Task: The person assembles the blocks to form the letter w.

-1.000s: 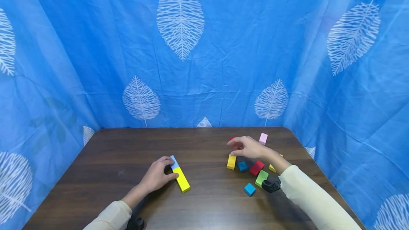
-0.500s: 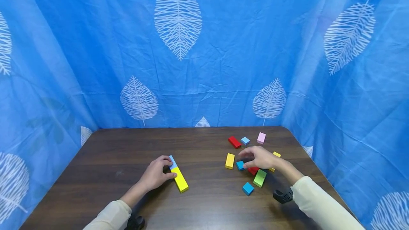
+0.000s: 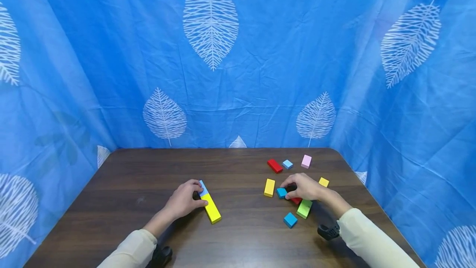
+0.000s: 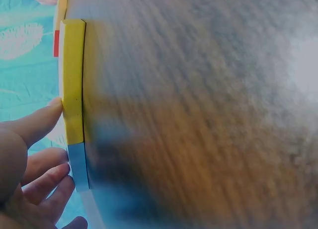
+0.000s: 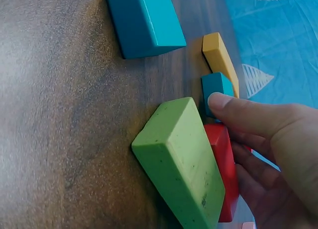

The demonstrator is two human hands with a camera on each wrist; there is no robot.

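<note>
On the left, a long yellow block [image 3: 211,209] and a light blue block [image 3: 203,188] lie end to end. My left hand [image 3: 183,202] touches their left side, its thumb at the yellow block and its fingers at the light blue one, as the left wrist view also shows. On the right, my right hand [image 3: 304,188] has its thumb and index finger around a small blue block [image 3: 281,193], pinching it. Its thumb overlaps that block in the right wrist view, where the index fingertip is hidden. Under the hand sits a red block [image 5: 226,174] against a green block [image 5: 181,159].
Around the right hand lie a yellow block [image 3: 269,187], another yellow block [image 3: 324,182] and a second blue block [image 3: 290,220]. Farther back are a red block [image 3: 274,166], a light blue block [image 3: 287,164] and a pink block [image 3: 306,161]. A blue curtain [image 3: 238,73] surrounds the dark wooden table [image 3: 238,243].
My right hand has come back and down from the back-left yellow block to the small blue block, its thumb and finger closing around it. The left hand stays in place at its blocks.
</note>
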